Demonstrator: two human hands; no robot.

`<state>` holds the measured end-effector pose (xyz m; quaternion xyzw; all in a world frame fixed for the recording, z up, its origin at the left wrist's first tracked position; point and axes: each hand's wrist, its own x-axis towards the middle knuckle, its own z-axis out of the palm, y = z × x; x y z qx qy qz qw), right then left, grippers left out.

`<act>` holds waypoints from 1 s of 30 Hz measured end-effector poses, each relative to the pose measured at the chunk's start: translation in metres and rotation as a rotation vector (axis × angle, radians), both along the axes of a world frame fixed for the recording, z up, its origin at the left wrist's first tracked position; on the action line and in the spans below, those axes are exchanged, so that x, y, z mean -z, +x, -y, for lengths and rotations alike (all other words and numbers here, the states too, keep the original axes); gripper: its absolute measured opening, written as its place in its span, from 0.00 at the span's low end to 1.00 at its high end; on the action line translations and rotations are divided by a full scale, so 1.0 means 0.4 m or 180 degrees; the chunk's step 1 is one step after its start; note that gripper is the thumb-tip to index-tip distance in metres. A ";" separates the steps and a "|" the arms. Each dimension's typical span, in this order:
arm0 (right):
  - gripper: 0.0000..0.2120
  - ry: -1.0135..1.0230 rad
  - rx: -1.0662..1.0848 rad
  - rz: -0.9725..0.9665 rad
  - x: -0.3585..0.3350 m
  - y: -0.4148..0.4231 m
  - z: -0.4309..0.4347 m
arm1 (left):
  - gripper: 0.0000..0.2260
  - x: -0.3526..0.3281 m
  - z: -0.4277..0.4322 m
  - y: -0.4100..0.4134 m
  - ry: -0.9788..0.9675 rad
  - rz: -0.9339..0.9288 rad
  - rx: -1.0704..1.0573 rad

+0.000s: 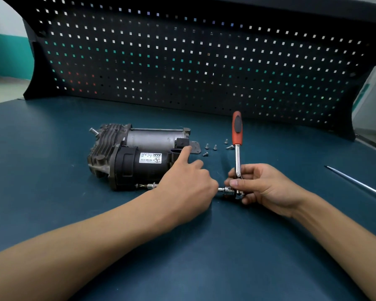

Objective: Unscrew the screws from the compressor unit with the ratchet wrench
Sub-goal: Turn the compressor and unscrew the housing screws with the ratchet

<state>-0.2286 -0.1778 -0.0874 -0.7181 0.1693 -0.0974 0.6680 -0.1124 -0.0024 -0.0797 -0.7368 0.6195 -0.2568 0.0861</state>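
Observation:
The compressor unit [137, 155], grey metal with a black labelled cylinder, lies on the blue bench left of centre. A ratchet wrench [237, 135] with a red and black handle stands upright, its head low near the bench. My right hand [263, 187] grips the wrench's head and lower shaft. A chrome extension bar [223, 189] runs left from the head to the compressor's lower front edge. My left hand [189, 183] is curled over the middle of that bar, forefinger stretched out onto the compressor's black connector. The bit's tip [149, 186] shows at the housing.
Several loose screws [215, 147] lie on the bench just right of the compressor. A thin metal rod [356, 183] lies at the right edge. A black perforated back panel [193, 61] closes off the far side of the blue bench [52, 192].

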 end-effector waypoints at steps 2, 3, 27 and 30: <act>0.25 -0.0054 0.0010 -0.0034 -0.001 0.000 -0.003 | 0.09 0.000 -0.002 0.000 0.0000 0.0003 0.0037; 0.24 -0.0060 0.0002 -0.0052 -0.002 0.001 -0.004 | 0.09 0.001 -0.003 -0.001 -0.0001 0.0021 0.0046; 0.18 -0.0879 0.0006 0.0574 0.005 -0.009 -0.008 | 0.12 0.013 0.011 0.030 0.0077 0.0196 -0.0091; 0.14 -0.1380 -0.0118 0.0732 0.007 -0.012 -0.002 | 0.11 0.012 0.008 0.032 0.0093 0.0164 -0.0087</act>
